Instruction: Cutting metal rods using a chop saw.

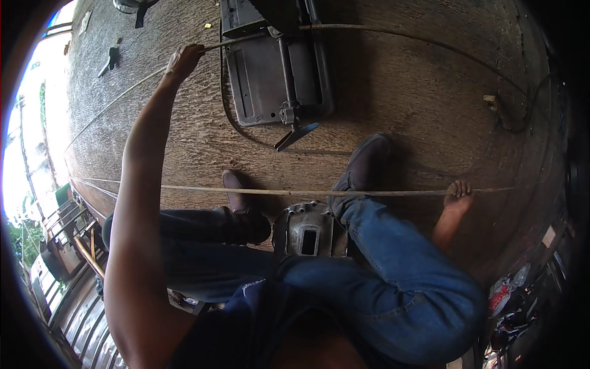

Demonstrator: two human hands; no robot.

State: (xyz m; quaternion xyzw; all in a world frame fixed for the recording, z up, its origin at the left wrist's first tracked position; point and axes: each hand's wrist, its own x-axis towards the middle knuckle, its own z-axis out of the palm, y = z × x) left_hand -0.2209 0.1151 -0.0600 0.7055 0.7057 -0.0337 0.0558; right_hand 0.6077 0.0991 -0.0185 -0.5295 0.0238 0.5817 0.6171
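My left hand is stretched far forward, fingers closed round a long thin metal rod. That rod runs across a dark metal cut-off saw and out to the right, bowing with the lens. The saw's base carries a threaded vise screw with a crank handle at its near end. Low on the right, past my knee, my right hand is wrapped round a second long rod. This one lies crosswise in front of me, over one boot. Where the first rod meets the vise is partly hidden.
A grey welding mask rests between my legs, near my boots. A black cable curls beside the saw. One dark tool lies on the brown floor at far left. Metal framework stands left; clutter sits lower right.
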